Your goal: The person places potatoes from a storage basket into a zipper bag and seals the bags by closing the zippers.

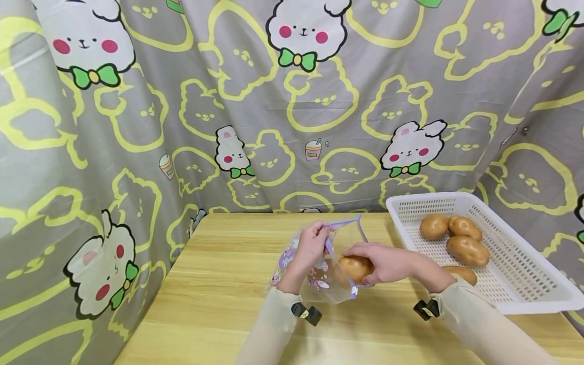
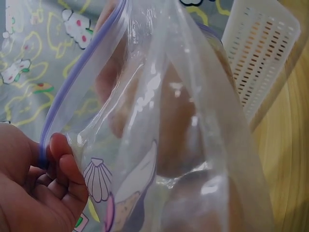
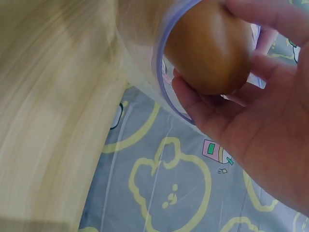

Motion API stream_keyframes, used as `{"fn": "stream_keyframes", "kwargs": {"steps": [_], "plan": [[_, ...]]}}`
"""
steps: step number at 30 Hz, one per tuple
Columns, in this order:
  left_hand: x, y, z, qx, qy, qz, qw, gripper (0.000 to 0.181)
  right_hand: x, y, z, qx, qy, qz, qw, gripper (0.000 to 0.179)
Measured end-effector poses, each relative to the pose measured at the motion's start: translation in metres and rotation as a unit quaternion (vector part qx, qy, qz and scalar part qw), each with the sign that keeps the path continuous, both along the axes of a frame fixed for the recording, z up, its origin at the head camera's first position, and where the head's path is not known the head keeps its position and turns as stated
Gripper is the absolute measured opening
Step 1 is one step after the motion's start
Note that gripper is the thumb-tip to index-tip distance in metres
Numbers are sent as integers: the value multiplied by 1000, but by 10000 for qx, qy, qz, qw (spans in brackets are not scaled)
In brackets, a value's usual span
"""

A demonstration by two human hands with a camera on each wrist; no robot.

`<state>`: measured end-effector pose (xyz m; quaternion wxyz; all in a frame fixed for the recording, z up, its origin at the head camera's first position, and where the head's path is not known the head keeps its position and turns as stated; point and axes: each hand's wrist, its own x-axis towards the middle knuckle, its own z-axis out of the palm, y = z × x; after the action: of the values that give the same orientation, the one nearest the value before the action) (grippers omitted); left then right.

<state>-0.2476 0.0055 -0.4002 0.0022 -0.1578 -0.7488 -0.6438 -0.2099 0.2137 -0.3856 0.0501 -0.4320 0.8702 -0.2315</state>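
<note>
My left hand pinches the purple-edged rim of a clear plastic zip bag with cartoon prints, its mouth spread toward the right. A brown potato sits within the bag's mouth, gripped by my right hand with the fingers and thumb around it. Through the film in the left wrist view, a second brown rounded shape, seemingly another potato, shows lower in the bag. The film partly blurs both.
A white perforated plastic basket stands on the right of the wooden table, holding several potatoes. A grey cartoon-printed curtain hangs behind the table and along its sides.
</note>
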Motion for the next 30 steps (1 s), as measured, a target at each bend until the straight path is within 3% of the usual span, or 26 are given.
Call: {"fn": "stream_keyframes", "kwargs": {"steps": [6,15,22,30], "plan": [[0,1,-2,96,-57,-10,9999,23,0,-1,-1,-49,-142,-322,9994,60],[0,0,-2,286,-172,-29,9994,24,-1,-1,-4,-353,-511,81,9980,56],[0,1,-1,367,-176,-58,9992,24,-1,-3,-6,-484,-935,-96,9944,58],[0,2,1,308,-173,17,9994,23,-4,-6,-8,-254,-516,-379,9976,57]]}}
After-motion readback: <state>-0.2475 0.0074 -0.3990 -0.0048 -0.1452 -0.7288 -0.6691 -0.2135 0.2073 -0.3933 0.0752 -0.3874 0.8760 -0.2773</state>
